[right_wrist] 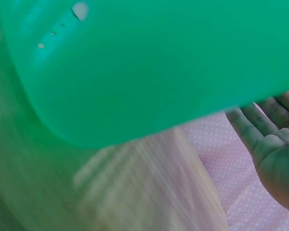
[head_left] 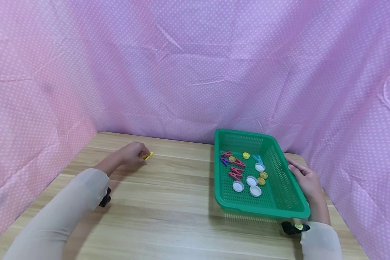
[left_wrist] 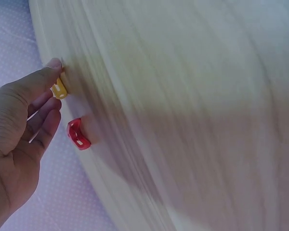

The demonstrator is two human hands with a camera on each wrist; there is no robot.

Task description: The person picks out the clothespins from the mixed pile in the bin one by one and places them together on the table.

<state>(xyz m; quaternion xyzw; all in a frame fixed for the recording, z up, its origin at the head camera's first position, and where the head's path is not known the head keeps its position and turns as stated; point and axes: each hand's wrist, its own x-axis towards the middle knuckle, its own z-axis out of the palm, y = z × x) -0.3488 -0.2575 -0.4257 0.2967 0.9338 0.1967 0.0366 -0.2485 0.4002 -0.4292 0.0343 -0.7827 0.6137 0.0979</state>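
At the table's far left, my left hand (head_left: 133, 153) has its thumb and fingers around a yellow clothespin (head_left: 148, 156), pinching it near the tabletop. In the left wrist view a red clothespin (left_wrist: 78, 134) lies on the table just beside that hand; the hand hides it in the head view. My right hand (head_left: 307, 180) grips the right rim of a green plastic basket (head_left: 218, 173), thumb over the edge and fingers outside. Inside the basket lie several red clothespins (head_left: 236, 170), a purple clothespin (head_left: 225, 161), a light blue clothespin (head_left: 258, 159), several white caps (head_left: 255, 191) and several yellow caps (head_left: 246, 155).
The wooden table (head_left: 169, 202) spreads between the two hands. A pink dotted cloth (head_left: 182, 79) hangs behind it and along both sides, close to the table's edges. Black wrist straps (head_left: 105, 198) sit on both arms.
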